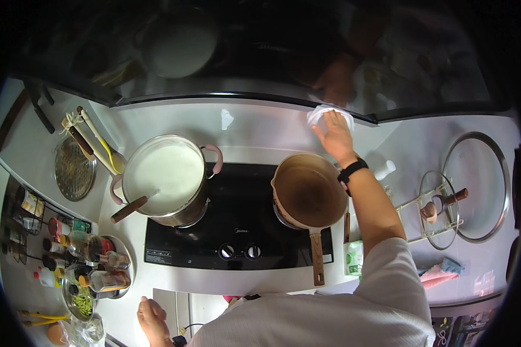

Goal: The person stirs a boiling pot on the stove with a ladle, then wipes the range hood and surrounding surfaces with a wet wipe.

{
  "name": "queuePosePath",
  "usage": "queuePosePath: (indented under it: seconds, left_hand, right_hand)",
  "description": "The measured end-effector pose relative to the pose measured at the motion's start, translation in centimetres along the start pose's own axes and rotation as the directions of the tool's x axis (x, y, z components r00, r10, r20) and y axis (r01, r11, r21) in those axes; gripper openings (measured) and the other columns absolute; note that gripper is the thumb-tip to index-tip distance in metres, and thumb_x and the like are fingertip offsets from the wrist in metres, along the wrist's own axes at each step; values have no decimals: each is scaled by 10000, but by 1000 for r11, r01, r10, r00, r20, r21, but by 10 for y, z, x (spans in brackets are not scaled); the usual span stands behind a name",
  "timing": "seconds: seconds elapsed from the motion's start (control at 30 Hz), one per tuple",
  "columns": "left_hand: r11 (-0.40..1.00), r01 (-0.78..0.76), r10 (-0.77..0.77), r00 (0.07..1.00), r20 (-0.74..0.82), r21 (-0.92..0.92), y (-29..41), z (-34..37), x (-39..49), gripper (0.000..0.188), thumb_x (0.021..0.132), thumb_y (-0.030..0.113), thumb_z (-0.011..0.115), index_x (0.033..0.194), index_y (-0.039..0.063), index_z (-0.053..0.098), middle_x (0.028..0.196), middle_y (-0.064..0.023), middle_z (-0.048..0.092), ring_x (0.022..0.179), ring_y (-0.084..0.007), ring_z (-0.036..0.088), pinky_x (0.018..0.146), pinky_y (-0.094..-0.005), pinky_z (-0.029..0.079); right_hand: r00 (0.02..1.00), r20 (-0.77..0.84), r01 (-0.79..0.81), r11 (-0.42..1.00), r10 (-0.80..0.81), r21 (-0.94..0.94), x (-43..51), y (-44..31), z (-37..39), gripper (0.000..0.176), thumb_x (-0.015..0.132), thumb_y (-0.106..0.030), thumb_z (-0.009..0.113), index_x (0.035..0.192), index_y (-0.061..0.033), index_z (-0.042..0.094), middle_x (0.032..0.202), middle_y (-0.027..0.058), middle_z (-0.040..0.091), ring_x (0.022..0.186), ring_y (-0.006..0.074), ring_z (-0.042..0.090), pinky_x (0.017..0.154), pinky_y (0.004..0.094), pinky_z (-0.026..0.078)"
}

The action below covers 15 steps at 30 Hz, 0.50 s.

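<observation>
My right hand (337, 139) presses a folded white cloth or tissue (319, 113) flat to the wall, just under the lower edge of the range hood (243, 96). Below that arm, a saucepan (310, 191) with a wooden handle and browned inside stands on the right burner of a black Midea gas hob (241, 204). On the left burner is a steel pot (173, 182) of white liquid, a brown-handled utensil (130, 209) dipped in it. Low at the left, my left hand (152, 319) hangs in front of the counter, fingers curled, with nothing visible in it.
Bottles and jars (100, 260) crowd the left counter beside a bowl of green pieces (82, 305). Utensils (95, 139) stand behind the pot. At right are glass lids (438, 210) on a rack, a wipes pack (354, 258) and a pink cloth (443, 273).
</observation>
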<state>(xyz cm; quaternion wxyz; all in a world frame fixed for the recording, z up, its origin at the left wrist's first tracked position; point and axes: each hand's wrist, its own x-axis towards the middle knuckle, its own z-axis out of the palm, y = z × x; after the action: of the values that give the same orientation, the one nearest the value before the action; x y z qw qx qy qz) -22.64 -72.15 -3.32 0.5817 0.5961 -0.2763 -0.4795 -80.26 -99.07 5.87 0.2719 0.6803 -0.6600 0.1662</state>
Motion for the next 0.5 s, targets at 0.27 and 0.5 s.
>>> queuePosePath:
  seconds: [0.27,0.5]
  left_hand:
    - [992,-60,61,998,1,-108,20,6,-9,474,1022,346,433,600,153,336,498,43,267,412,-65,190,382,-250,163]
    - [997,-37,35,999,-32,-71,11,22,-20,475,1022,339,429,593,154,342,498,43,265,421,-68,199,392,-251,174]
  right_hand:
    - [966,129,181,941,-225,287,63,-120,0,608,907,-456,498,1362,-55,451,1416,99,460,1348,246,359,1162,394,180]
    - [983,140,101,984,-121,146,24,-33,2,602,925,-454,479,1386,-70,431,1455,94,418,1375,234,333,1166,424,169]
